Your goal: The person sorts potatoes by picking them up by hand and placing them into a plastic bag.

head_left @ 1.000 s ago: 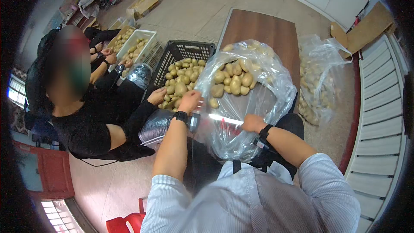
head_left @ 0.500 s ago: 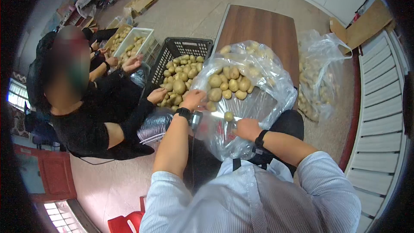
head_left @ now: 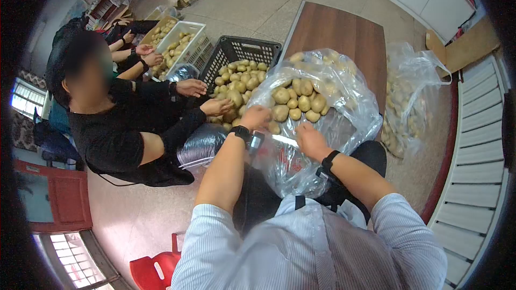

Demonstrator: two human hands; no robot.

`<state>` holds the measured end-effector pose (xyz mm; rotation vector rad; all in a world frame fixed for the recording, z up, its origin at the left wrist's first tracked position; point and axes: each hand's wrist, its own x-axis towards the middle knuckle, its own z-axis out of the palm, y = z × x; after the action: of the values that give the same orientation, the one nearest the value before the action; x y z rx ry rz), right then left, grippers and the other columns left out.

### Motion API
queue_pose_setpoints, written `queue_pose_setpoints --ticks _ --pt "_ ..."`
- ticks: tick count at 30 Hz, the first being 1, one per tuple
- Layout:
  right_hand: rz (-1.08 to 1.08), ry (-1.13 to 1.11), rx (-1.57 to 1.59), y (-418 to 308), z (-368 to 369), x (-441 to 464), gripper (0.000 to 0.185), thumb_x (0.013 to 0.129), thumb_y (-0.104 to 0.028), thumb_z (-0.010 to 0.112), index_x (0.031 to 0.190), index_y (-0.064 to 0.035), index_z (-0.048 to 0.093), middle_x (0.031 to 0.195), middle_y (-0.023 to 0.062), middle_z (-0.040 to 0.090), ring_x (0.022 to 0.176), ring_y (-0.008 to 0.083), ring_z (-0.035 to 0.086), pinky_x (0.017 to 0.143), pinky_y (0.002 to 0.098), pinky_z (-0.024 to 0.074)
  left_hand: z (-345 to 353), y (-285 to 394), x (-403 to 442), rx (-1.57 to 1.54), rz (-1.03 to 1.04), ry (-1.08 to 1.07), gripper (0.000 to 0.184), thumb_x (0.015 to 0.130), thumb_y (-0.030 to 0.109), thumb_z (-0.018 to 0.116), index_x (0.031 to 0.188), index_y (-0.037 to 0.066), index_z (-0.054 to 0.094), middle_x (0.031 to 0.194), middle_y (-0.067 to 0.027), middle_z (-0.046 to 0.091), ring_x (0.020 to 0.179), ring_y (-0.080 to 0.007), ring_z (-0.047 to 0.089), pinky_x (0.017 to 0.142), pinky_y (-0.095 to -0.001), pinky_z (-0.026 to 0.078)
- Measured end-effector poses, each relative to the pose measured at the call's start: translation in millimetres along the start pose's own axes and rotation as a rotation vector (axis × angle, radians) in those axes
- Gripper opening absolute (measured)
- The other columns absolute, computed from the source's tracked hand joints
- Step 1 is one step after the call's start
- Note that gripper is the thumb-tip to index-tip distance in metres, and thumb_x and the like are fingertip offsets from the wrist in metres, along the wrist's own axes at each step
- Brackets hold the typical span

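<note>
A clear plastic bag point(head_left: 352, 123) of potatoes point(head_left: 301, 96) lies on the brown table, its mouth spread towards me. At the bag's left rim is my left hand point(head_left: 256, 118), fingers curled against the plastic beside a potato point(head_left: 274, 128). Just below the potato pile, my right hand point(head_left: 312, 140) is closed over the front of the bag; its fingertips are hidden. A pale strip, maybe the bag's edge, runs between both hands. Dark bands circle both wrists.
Left of the table stands a black crate point(head_left: 242, 48) of potatoes, with a co-worker's hands point(head_left: 216, 107) over it. Beyond is a white crate point(head_left: 196, 29) of potatoes. Another filled bag point(head_left: 403, 102) rests on the floor at right. A red chair point(head_left: 156, 268) stands behind me.
My right hand has moved up towards the potato pile. The single potato seen between my hands no longer shows there. The co-worker's hand has lowered towards the black crate. The view has shifted slightly.
</note>
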<state>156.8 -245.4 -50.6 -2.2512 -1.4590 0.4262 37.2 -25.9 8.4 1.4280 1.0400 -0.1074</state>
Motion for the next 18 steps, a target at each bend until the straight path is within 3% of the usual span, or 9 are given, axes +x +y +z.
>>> queue_pose_setpoints --ticks 3,5,6,7,9,11,13,18 --pt "-0.132 0.165 0.141 10.2 -0.1 3.4 0.030 0.079 -0.020 0.067 0.106 -0.0093 0.058 0.106 0.0175 0.058 0.079 0.0375 0.061 0.067 0.0451 0.0504 -0.6 -3.8 8.2 -0.112 0.061 0.008 0.031 0.083 0.024 0.058 0.104 0.001 0.060 0.092 -0.0110 0.064 0.072 -0.0207 0.065 0.057 -0.0337 0.055" --pt "-0.125 0.216 0.229 19.4 14.1 7.2 0.032 0.079 -0.020 0.068 0.107 -0.0087 0.059 0.102 0.0159 0.060 0.076 0.0325 0.062 0.065 0.0414 0.0504 -1.1 -1.5 7.7 -0.022 0.036 -0.087 0.036 0.088 0.027 0.060 0.113 0.003 0.053 0.109 -0.0106 0.060 0.081 -0.0235 0.064 0.065 -0.0375 0.056" --pt "-0.113 0.266 0.315 23.9 22.7 8.7 0.034 0.078 -0.020 0.069 0.108 -0.0082 0.059 0.097 0.0142 0.061 0.073 0.0275 0.062 0.063 0.0376 0.0504 0.1 -2.7 6.7 0.002 0.071 -0.078 0.031 0.087 0.026 0.060 0.107 0.002 0.057 0.099 -0.0095 0.064 0.077 -0.0207 0.065 0.062 -0.0343 0.056" --pt "-0.128 0.260 0.319 21.0 19.7 9.6 0.034 0.078 -0.020 0.069 0.108 -0.0082 0.059 0.097 0.0142 0.061 0.073 0.0275 0.062 0.063 0.0376 0.0504 1.8 -0.5 5.0 -0.004 0.072 -0.063 0.031 0.087 0.026 0.060 0.107 0.002 0.057 0.099 -0.0095 0.064 0.077 -0.0207 0.065 0.062 -0.0343 0.056" --pt "0.270 0.006 0.773 8.4 12.7 11.4 0.033 0.074 -0.014 0.069 0.105 -0.0035 0.061 0.101 0.0155 0.063 0.097 0.0295 0.060 0.083 0.0366 0.0468 5.7 3.7 -6.5 0.084 0.143 -0.027 0.028 0.087 0.026 0.060 0.101 0.002 0.060 0.090 -0.0075 0.065 0.070 -0.0180 0.065 0.060 -0.0307 0.055" --pt "0.268 -0.052 0.863 6.4 8.6 11.7 0.034 0.080 -0.006 0.065 0.112 -0.0069 0.056 0.084 0.0036 0.059 0.063 0.0109 0.056 0.056 0.0254 0.0471 13.3 4.2 -16.2 -0.001 0.181 -0.014 0.028 0.087 0.026 0.059 0.100 0.002 0.062 0.086 -0.0079 0.067 0.063 -0.0182 0.065 0.058 -0.0299 0.055" --pt "0.251 -0.090 0.906 -1.5 -9.6 16.1 0.037 0.080 -0.001 0.063 0.116 -0.0076 0.055 0.086 0.0051 0.060 0.066 0.0114 0.057 0.056 0.0250 0.0482 16.1 15.3 -32.3 0.165 0.214 0.032 0.029 0.089 0.026 0.055 0.102 0.000 0.063 0.088 -0.0100 0.067 0.067 -0.0208 0.068 0.058 -0.0328 0.056" --pt "0.221 -0.104 1.141 -47.5 -51.5 28.6 0.043 0.083 0.000 0.061 0.124 -0.0030 0.049 0.091 0.0073 0.061 0.067 0.0095 0.057 0.057 0.0217 0.0489 19.0 20.1 -52.9 -0.102 0.184 -0.011 0.033 0.089 0.030 0.057 0.106 0.001 0.057 0.089 -0.0113 0.065 0.060 -0.0210 0.066 0.048 -0.0309 0.054"
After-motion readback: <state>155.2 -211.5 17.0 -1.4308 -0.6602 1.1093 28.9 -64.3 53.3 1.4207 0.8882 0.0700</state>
